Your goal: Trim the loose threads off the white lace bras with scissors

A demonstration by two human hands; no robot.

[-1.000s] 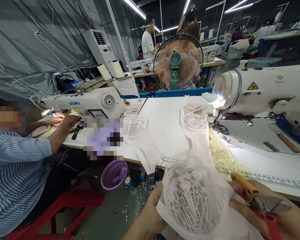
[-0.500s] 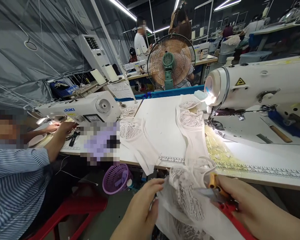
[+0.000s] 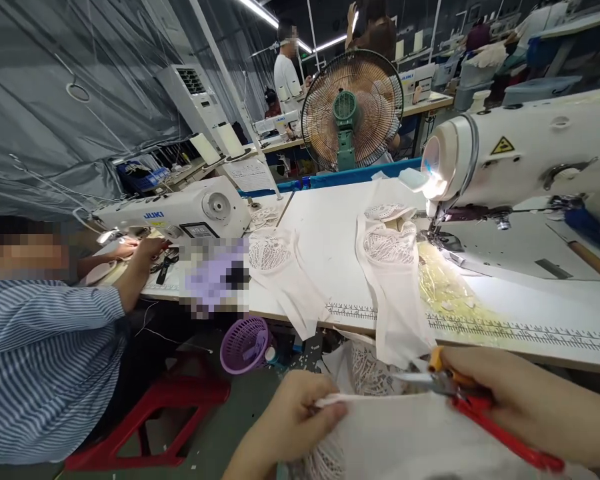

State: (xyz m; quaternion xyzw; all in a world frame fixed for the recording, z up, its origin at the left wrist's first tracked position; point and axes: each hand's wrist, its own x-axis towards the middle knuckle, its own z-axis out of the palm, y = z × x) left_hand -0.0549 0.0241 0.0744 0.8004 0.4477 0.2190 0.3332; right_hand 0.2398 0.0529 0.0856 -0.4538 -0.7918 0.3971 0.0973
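My left hand is closed, pinching the top edge of a pale, sheer fabric piece with lace. That edge stretches across to my right hand, which grips scissors with red and orange handles. The scissor blades lie close to the fabric's edge and point left; whether they touch it I cannot tell. Behind the stretched edge shows a lace part. On the table just beyond lies a pale lace-cup garment, its lower end hanging over the front edge.
A white sewing machine with its lamp lit stands at right. Another lace piece lies left of centre. A purple basket is below the table edge. At left, a person in stripes works at a second machine.
The bunched lace garment in my hands has turned and dropped, and a straight fabric edge is now drawn out between them. The scissors have shifted slightly; the view has moved a little.
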